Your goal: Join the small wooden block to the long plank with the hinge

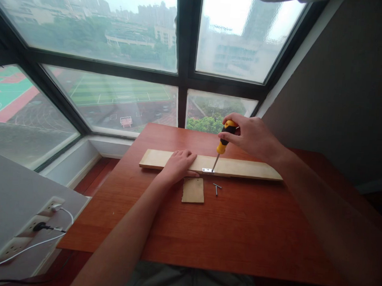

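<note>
A long pale wooden board (241, 167) lies across the table. My left hand (178, 164) holds it down left of its middle, fingers over the top and thumb along the front edge. My right hand (248, 135) is closed round the yellow and black handle of a screwdriver (223, 140). The screwdriver stands tilted, its tip at the right end of a small metal bracket (208, 170) on the board's front edge. In front of the board lie a small square wooden piece (193, 190) and two loose screws (217, 189).
The reddish-brown table (253, 233) stands against large windows with a dark frame (185, 52). At the lower left, wall sockets (32, 227) hold plugs with cables (25, 248). A dark wall (336, 91) rises on the right.
</note>
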### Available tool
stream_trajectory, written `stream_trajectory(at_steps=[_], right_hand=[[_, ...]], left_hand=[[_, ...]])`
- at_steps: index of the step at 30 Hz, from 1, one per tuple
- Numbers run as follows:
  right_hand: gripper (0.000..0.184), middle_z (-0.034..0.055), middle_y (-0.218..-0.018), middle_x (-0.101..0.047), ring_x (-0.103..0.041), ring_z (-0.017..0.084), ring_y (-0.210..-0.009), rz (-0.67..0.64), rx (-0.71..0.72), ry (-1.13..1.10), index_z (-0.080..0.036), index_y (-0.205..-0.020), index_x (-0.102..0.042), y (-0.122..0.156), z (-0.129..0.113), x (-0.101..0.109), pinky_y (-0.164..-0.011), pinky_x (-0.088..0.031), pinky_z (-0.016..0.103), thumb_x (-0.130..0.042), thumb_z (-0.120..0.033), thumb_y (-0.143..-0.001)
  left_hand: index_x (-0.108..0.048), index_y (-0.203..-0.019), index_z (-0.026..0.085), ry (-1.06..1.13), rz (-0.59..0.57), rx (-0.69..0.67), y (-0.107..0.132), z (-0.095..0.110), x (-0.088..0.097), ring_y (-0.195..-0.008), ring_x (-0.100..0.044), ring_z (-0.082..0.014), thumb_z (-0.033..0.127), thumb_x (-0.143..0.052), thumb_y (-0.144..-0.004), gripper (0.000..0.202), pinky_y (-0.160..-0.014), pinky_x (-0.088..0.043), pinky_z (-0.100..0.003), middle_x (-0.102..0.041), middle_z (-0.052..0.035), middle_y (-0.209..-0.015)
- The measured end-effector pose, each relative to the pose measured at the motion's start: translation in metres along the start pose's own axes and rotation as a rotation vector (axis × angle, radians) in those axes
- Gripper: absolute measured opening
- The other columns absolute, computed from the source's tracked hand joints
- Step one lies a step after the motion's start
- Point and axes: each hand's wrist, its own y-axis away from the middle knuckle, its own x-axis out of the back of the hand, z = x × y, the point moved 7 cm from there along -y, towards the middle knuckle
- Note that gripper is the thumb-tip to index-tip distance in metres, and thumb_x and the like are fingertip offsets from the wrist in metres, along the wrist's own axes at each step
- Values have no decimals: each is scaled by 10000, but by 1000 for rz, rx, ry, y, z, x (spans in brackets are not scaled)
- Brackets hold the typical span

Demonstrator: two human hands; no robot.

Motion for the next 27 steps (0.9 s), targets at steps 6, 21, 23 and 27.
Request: stream_trajectory(at_steps=[6,21,23,27], right_hand=[[338,31,-804,-697,-630,182,-693,23,5,47,-201,-1063,-656,1,-1,0,-616,-425,286,-686,-443,-829],[292,34,-855,-706,-619,187,-740,-55,30,24,-224,-1064,-672,-9,2,8,-652,-424,304,-620,-410,-847],[280,36,-800,-698,-612,191,-706,43,-32,7,-217,-960,-687,-11,9,20,-638,-424,317,-652,-456,-819],[335,9,-593,-626,-589,180,-554,194,-233,-177,-217,-752,-644,0,42,22,-546,-431,317,-704,-547,-755]], left_hand=[[-539,-1261,195,14,8,3,0,-1,1,-1077,-570,-293,609,-685,-762,665,-942,-418,-388,-601,-133,-1186],[-503,-1287,193,-6,17,-9,3,1,-1,-1109,-545,-301,586,-668,-788,656,-973,-395,-404,-581,-143,-1222],[-500,-1294,195,-2,11,-3,4,1,-1,-1114,-542,-304,582,-670,-787,660,-982,-390,-409,-576,-145,-1234],[-503,-1302,202,7,3,16,4,0,-1,-1129,-536,-314,586,-670,-783,667,-981,-390,-414,-567,-145,-1260]])
